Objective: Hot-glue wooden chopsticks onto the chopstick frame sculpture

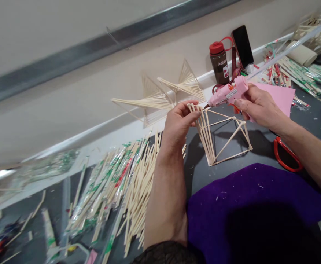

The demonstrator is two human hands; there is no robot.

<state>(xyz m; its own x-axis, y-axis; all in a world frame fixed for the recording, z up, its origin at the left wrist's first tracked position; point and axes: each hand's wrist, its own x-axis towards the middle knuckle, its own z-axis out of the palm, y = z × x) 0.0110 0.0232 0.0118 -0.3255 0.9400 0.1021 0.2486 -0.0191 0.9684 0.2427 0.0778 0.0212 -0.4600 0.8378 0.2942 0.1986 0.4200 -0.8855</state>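
Observation:
My right hand (pixel 255 104) is wrapped round a pink hot glue gun (pixel 229 92), its nozzle pointing left and down at the top edge of a small frame of wooden sticks (pixel 226 143). Whether the tip touches the wood I cannot tell. Thumb and fingers of my left hand (pixel 181 119) pinch the frame's upper left corner, where several sticks (pixel 206 137) fan together and run down to a lower corner. The frame stands on the grey table, with open sides and one diagonal stick. Part of the left fingers is hidden behind the sticks.
Loose wooden sticks (pixel 141 190) and wrapped chopsticks (pixel 105 183) lie to the left. Two finished-looking stick structures (pixel 149 101) stand by the wall. A dark bottle (pixel 219 64) and a phone (pixel 243 47) are behind. Red-handled scissors (pixel 288 156), pink paper (pixel 280 97) and purple cloth (pixel 248 194) lie close by.

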